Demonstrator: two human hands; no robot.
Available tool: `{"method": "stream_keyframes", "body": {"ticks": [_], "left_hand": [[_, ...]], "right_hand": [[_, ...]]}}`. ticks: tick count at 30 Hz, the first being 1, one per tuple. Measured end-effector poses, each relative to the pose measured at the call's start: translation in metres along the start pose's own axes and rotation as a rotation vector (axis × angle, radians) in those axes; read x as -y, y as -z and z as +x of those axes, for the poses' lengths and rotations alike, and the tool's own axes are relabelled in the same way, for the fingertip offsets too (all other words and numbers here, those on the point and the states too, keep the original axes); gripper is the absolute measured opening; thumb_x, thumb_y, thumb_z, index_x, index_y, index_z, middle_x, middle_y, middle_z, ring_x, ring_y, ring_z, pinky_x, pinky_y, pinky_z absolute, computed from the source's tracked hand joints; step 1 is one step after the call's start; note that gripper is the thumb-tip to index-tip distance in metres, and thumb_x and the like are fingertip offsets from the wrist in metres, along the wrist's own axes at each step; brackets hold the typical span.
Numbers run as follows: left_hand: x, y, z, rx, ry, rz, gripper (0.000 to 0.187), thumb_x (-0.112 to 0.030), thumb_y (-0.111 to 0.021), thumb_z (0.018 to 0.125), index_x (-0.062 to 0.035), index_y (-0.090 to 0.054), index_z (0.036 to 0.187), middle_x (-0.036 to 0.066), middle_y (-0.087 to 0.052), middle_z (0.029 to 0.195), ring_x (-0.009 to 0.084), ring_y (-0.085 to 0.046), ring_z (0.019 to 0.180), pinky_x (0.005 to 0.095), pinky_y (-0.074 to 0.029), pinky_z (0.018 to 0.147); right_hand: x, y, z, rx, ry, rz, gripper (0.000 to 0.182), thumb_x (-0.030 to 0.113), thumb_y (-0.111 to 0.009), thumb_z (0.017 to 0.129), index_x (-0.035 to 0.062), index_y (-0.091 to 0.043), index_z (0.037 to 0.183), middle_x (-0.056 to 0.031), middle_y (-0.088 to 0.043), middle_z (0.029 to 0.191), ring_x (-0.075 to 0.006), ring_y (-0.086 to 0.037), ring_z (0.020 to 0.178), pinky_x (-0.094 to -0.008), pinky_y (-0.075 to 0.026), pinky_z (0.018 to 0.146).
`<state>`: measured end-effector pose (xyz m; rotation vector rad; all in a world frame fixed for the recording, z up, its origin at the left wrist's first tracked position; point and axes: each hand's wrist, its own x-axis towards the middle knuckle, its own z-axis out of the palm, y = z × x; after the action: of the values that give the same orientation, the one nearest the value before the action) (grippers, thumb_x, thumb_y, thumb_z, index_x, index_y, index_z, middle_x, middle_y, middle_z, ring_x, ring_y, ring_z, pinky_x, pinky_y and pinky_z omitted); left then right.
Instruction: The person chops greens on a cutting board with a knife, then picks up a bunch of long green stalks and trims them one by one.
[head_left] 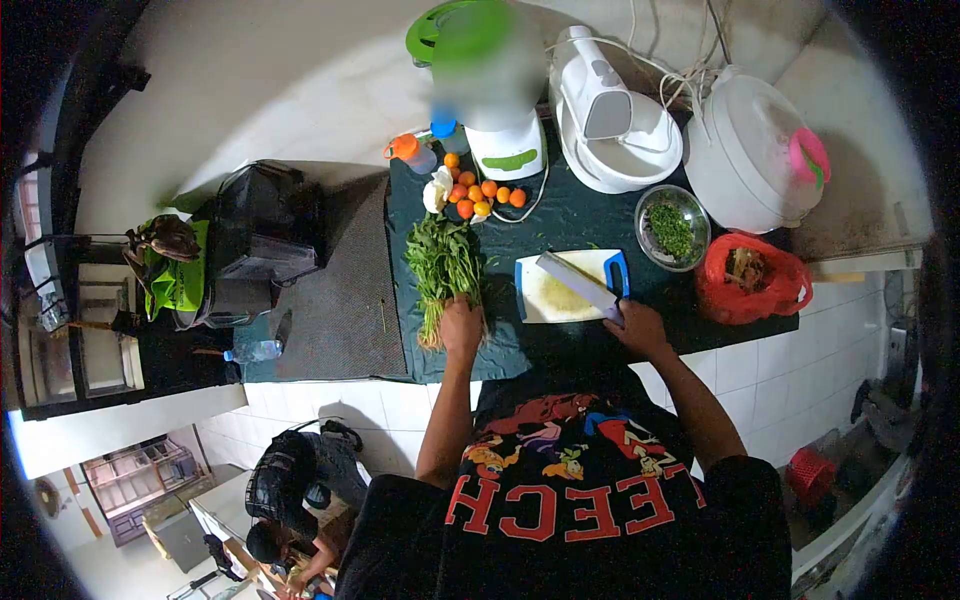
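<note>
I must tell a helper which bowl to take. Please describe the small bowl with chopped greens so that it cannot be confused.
Start at the dark green mat on the counter and find the white cutting board near its front edge. Just behind the board's right end stands a small metal bowl of chopped greens. It sits between the big white mixer bowl and the red plastic bag, and is the only shiny metal one.

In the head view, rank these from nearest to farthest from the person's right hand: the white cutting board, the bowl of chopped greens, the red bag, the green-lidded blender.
From the right hand, which grips a cleaver:
1. White cutting board, just to its left, under the blade.
2. Bowl of chopped greens and red bag, behind it and to its right: too close to call.
3. Green-lidded blender, far back, to the left.
</note>
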<state>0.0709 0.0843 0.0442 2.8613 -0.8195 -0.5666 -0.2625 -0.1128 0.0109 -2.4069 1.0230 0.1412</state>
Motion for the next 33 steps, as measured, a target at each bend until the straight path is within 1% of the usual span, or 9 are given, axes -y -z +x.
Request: {"method": "stream_keyframes", "body": {"ticks": [5,9,13,16,20,26,28,31,33], "left_hand": [[0.012,-0.001,-0.001,-0.104,-0.158,-0.222,0.025,-0.021,-0.067,0.087,-0.0022,-0.07,0.103,0.026,-0.071,0.095,0.0429,-0.07,0.09,0.0533,-0.055,0.078],[0.009,0.004,0.0,-0.13,-0.033,-0.221,0.025,-0.019,-0.061,0.087,-0.0019,-0.07,0.103,0.025,-0.072,0.09,0.0446,-0.069,0.087,0.0527,-0.055,0.077],[0.017,0.01,0.002,-0.202,-0.14,-0.28,0.028,-0.023,-0.061,0.087,-0.0005,-0.07,0.103,0.025,-0.072,0.089,0.0433,-0.07,0.086,0.0516,-0.055,0.076],[0.026,0.009,0.0,-0.171,-0.1,-0.256,0.035,-0.023,-0.067,0.087,-0.003,-0.065,0.116,0.023,-0.073,0.088,0.0404,-0.071,0.083,0.0502,-0.055,0.074],[0.026,0.015,-0.005,-0.073,-0.094,-0.263,0.038,-0.021,-0.068,0.086,-0.0052,-0.062,0.121,0.022,-0.073,0.088,0.0388,-0.072,0.08,0.0487,-0.055,0.072],[0.025,0.009,-0.009,-0.059,-0.213,-0.335,0.047,-0.016,-0.067,0.089,-0.0073,-0.057,0.134,0.019,-0.075,0.088,0.0328,-0.074,0.077,0.0438,-0.056,0.069],[0.014,0.026,-0.019,0.108,-0.114,-0.638,0.048,-0.007,-0.059,0.095,-0.008,-0.052,0.142,0.019,-0.074,0.098,0.0256,-0.075,0.079,0.0387,-0.056,0.066],[0.005,0.048,-0.024,0.23,-0.063,-0.78,0.054,-0.005,-0.06,0.094,-0.0101,-0.049,0.147,0.015,-0.072,0.108,0.0175,-0.072,0.083,0.0312,-0.055,0.068],[0.003,0.059,-0.029,0.252,-0.104,-0.842,0.052,-0.005,-0.059,0.095,-0.0099,-0.049,0.147,0.015,-0.071,0.109,0.0172,-0.072,0.083,0.0305,-0.055,0.068]], "right_hand": [[-0.001,0.011,0.003,0.069,0.051,0.0,0.048,0.051,-0.067,0.089,0.0042,-0.06,0.094,-0.0185,-0.068,0.086,-0.0396,-0.067,0.082,-0.0523,-0.052,0.074],[-0.002,0.015,0.006,0.07,0.083,-0.035,0.048,0.052,-0.067,0.088,0.0043,-0.06,0.092,-0.0183,-0.068,0.085,-0.0391,-0.067,0.081,-0.0529,-0.052,0.074],[-0.002,0.021,0.011,0.136,0.09,-0.055,0.048,0.052,-0.068,0.088,0.0046,-0.06,0.093,-0.0188,-0.068,0.085,-0.0387,-0.068,0.081,-0.0532,-0.051,0.073],[-0.004,0.012,0.009,0.122,0.084,-0.037,0.047,0.051,-0.068,0.087,0.005,-0.06,0.094,-0.0188,-0.067,0.085,-0.0382,-0.068,0.083,-0.053,-0.051,0.073],[-0.01,0.002,0.006,0.034,0.097,-0.017,0.046,0.049,-0.069,0.087,0.005,-0.059,0.094,-0.0187,-0.067,0.086,-0.0382,-0.067,0.083,-0.0525,-0.052,0.073],[-0.005,0.008,0.003,0.017,0.112,-0.023,0.051,0.053,-0.069,0.086,0.0048,-0.06,0.099,-0.0189,-0.07,0.086,-0.0383,-0.07,0.08,-0.053,-0.055,0.072],[0.001,0.017,0.001,0.053,0.105,-0.03,0.05,0.052,-0.069,0.087,0.0041,-0.061,0.098,-0.0192,-0.07,0.086,-0.0384,-0.07,0.083,-0.0513,-0.055,0.072],[0.01,0.03,0.0,0.111,0.117,-0.063,0.05,0.052,-0.068,0.088,0.0033,-0.063,0.095,-0.0186,-0.07,0.085,-0.0384,-0.07,0.084,-0.0499,-0.055,0.073],[0.021,0.037,0.006,0.13,0.138,-0.085,0.05,0.052,-0.068,0.089,0.003,-0.065,0.094,-0.0178,-0.07,0.083,-0.0383,-0.07,0.083,-0.0503,-0.055,0.073]]}}
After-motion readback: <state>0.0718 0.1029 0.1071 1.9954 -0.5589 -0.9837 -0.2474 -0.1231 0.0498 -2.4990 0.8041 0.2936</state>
